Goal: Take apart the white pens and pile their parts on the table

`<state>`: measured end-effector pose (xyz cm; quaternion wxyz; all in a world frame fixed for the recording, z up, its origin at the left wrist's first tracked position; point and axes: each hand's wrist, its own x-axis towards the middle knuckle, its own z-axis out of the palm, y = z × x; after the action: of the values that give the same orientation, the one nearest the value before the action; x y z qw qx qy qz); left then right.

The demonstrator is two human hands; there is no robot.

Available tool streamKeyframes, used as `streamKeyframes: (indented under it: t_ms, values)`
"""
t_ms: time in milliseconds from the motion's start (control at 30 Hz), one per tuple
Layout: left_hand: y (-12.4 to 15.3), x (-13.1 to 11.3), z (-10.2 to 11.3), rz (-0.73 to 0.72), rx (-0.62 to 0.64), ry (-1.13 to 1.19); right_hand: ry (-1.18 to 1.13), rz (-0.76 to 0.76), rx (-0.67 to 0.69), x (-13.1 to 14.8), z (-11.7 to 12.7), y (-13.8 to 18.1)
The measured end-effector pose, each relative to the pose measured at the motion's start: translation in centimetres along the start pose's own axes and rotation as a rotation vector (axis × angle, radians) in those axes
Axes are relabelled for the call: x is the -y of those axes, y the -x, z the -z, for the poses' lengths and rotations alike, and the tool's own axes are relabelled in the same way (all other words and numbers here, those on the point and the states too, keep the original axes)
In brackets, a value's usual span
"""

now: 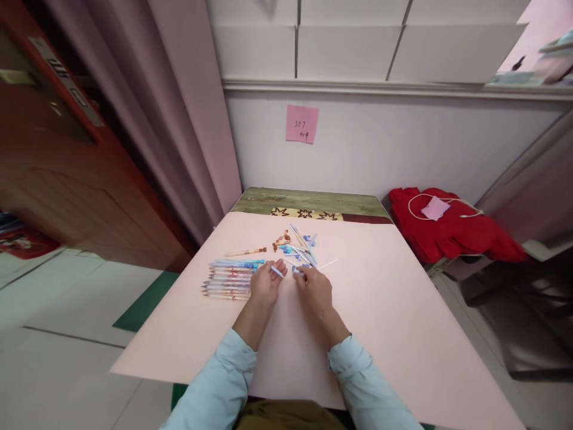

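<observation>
Two bare hands meet just right of the neat row of slim, pastel-barrelled pens (228, 282), which serves as landmark. The left hand (264, 286), nearer that row and overlapping its right end, is half open, palm up, holding a slender pale-blue plastic barrel (277, 272). Its long axis slants down rightward, the lower end aimed towards the right hand (319, 291). That hand, farther right of the row, has thumb and fingers drawn narrow, seemingly pinching a small blue plastic piece (295, 270). Barrel and piece are near but apart. Right of the row, beyond both hands, lies a loose heap of blue, white and brown pen parts (308, 255).
</observation>
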<state>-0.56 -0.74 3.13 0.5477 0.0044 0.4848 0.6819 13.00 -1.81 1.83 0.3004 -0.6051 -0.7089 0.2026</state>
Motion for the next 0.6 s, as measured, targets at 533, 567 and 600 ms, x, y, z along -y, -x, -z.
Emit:
streamKeyframes:
  t_ms: [533,567,600]
  values:
    - [2.8,1.0,-0.6,0.235,0.500,-0.171,-1.166,-0.426,0.504,1.1,-0.3,0.3]
    - [2.9,1.0,-0.6,0.236,0.501,-0.177,-1.170,-0.427,0.492,1.0,-0.2,0.2]
    - [3.0,1.0,-0.7,0.221,0.477,-0.187,-1.159,-0.420,0.476,1.0,-0.1,0.2]
